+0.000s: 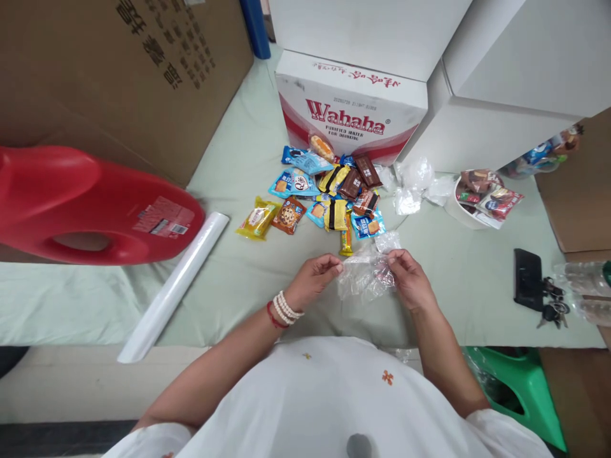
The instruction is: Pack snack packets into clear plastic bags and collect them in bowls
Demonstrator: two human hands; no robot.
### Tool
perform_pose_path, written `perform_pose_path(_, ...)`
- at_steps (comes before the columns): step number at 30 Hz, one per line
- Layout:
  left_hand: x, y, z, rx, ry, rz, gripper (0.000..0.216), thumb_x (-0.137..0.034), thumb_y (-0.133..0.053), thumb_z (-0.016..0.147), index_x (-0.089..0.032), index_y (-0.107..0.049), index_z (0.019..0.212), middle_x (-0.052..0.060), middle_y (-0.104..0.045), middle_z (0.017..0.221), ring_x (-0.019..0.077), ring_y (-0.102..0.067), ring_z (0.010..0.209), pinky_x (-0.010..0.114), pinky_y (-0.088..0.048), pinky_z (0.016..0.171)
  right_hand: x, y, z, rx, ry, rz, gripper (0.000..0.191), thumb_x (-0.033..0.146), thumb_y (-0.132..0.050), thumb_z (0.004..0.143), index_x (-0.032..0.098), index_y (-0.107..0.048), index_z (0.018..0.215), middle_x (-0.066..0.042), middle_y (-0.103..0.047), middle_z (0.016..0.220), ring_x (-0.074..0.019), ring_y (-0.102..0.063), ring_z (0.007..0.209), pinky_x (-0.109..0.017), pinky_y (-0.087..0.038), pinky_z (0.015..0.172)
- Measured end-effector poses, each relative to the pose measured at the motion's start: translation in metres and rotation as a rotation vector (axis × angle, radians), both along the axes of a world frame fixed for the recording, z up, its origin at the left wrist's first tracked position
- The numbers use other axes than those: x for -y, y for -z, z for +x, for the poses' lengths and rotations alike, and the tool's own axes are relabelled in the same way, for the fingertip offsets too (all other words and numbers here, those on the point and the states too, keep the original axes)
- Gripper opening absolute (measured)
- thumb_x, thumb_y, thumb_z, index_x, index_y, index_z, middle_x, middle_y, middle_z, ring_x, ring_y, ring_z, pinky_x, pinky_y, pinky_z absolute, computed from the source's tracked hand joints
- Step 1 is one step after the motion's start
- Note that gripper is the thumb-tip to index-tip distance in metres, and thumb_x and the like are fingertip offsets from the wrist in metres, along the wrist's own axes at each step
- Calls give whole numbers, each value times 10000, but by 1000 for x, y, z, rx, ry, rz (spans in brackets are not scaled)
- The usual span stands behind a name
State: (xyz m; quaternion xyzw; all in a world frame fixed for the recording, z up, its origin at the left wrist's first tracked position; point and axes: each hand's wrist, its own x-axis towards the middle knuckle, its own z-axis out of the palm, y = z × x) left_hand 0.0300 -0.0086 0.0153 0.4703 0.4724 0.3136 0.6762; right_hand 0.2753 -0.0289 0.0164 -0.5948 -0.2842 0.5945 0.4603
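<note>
My left hand (317, 275) and my right hand (409, 278) pinch a clear plastic bag (365, 280) between them, just above the table's near part. The bag is crumpled, and a small reddish patch shows at its right side. Beyond it lies a pile of wrapped snacks: a yellow packet (258, 218), a brown cookie packet (289, 215), blue packets (368, 224) and dark brown packets (366, 172). More crumpled clear plastic (414, 181) sits to the right of the pile. A white tub (465, 210) with packets in it stands farther right.
A Wahaha carton (351, 108) stands behind the snacks. To the left are a red jug (119, 203), a white roll (174, 286) and a large cardboard box (119, 95). A black phone (527, 278), keys (554, 305) and clear bottles (587, 280) lie on the right.
</note>
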Motion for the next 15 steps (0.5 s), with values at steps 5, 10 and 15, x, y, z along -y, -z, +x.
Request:
perform_pose_path(5, -14, -7, -24, -173, 132, 178, 352, -521, -635, 895, -174, -690, 872, 14, -649, 747, 152, -557, 691, 276, -442, 664, -5, -13, 20, 111, -143, -39, 399, 512, -835, 725, 217, -656, 927, 39, -628, 669, -71, -342, 446, -216, -217, 401)
perform_pose_path(10, -48, -29, -50, -623, 89, 874, 194, -277, -567, 931, -227, -750, 890, 85, -730, 951, 256, -616, 987, 427, -452, 928, -3, -24, 23, 158, -369, 0, 354, 512, -795, 797, 196, -689, 913, 20, -640, 674, -75, -380, 475, -222, -268, 436)
perform_pose_path(15, -29, -35, -35, -657, -469, 627, 278, -431, -577, 948, -212, -617, 782, 11, -606, 728, 175, -547, 700, 327, -450, 712, 14, -5, -21, 169, -180, 42, 343, 542, -735, 838, 221, -631, 903, 34, -623, 671, -90, -405, 473, -226, -312, 440)
